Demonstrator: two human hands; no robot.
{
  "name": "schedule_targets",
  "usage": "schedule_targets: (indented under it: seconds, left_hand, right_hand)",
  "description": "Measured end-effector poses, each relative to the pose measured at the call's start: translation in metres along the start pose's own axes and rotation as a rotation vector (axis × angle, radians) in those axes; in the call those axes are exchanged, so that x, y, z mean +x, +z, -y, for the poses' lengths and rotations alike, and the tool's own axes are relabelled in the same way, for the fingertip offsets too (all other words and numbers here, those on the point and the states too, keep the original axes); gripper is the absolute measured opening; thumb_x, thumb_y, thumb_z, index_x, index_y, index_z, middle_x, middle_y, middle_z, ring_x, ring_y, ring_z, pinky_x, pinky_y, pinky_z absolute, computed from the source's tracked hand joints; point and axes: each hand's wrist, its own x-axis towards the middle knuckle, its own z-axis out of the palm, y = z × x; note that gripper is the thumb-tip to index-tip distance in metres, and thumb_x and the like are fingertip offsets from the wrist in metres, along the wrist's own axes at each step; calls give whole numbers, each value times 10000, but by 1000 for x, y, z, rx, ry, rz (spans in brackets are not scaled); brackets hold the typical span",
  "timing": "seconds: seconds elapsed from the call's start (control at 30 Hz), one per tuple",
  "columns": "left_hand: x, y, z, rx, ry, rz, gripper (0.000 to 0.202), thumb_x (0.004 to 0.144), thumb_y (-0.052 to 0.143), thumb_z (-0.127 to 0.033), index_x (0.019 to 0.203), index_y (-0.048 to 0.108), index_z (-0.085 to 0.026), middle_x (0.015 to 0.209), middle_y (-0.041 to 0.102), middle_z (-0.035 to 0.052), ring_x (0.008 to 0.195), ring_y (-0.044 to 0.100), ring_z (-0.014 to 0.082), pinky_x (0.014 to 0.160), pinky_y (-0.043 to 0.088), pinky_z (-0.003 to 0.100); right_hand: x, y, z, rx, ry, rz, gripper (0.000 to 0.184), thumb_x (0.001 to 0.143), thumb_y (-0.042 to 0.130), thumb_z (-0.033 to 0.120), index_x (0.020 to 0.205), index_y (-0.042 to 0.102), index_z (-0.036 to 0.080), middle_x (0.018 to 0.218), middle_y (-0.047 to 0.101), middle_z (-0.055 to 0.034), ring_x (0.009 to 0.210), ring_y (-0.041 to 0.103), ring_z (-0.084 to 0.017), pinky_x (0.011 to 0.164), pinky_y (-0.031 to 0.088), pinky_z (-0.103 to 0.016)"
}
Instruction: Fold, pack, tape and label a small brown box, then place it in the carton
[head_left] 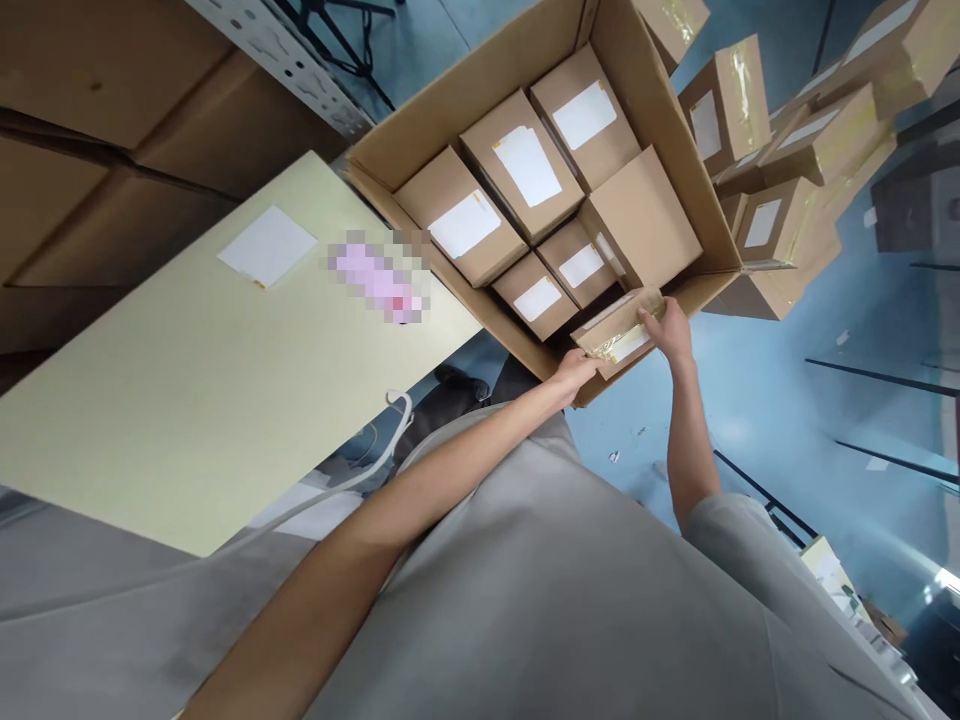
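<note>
Between my two hands is a small cardboard box with shiny tape and a white label, tilted at the near corner of a large open carton. My left hand grips its left end and my right hand grips its right end, thumb on top. Inside the carton several smaller boxes stand side by side, most with white labels. A plain-topped box lies just beyond the held one, and a labelled box sits to its left. The underside of the held box is hidden.
A pale table at left bears a white sheet and a blurred pink item. A grey cable hangs by its edge. Taped boxes are piled on the blue floor at right. Large cartons stand at upper left.
</note>
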Motion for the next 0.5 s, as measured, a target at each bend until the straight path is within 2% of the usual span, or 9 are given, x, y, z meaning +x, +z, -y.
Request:
schedule_targets:
  seconds: [0.1,0.2,0.3,0.4,0.5]
  left_hand:
    - [13,2,11,-32,-65,-35,272,708,924,-174,958,819,-170,1234,865,157,1294,778,303,1164,582,406]
    - [21,-2,24,-13,-81,-76,350,675,947,-188,1005,831,-177,1237,869,138,1298,779,291,1163,575,382]
    - [28,-5,35,21,-102,-103,418,676,984,-242,1062,834,-181,1201,870,123,1251,792,277,1141,582,364]
    - [35,-9,40,65,-137,-106,458,699,993,-266,1119,825,-194,1175,865,109,1221,793,267,1120,592,359]
    - [41,-14,44,115,-193,-93,473,707,988,-229,1143,804,-209,1180,850,105,1250,773,285,1119,596,378]
  right_hand:
    - [16,12,-2,-162,4,121,741,976,791,669,1419,649,92,1451,734,-316,1360,699,-454,1225,531,-627]
    - [22,26,0,-284,5,218,639,1047,749,563,1460,621,92,1495,713,-299,1407,674,-436,1211,544,-567]
    - [19,35,1,-352,17,261,581,1091,720,482,1502,593,91,1536,689,-287,1454,657,-412,1219,542,-508]
    - [16,42,0,-384,68,291,597,1125,671,469,1540,572,53,1564,665,-311,1471,655,-411,1230,528,-492]
    - [15,48,-3,-400,137,316,694,1129,641,436,1638,490,-11,1629,617,-355,1531,612,-427,1259,497,-496]
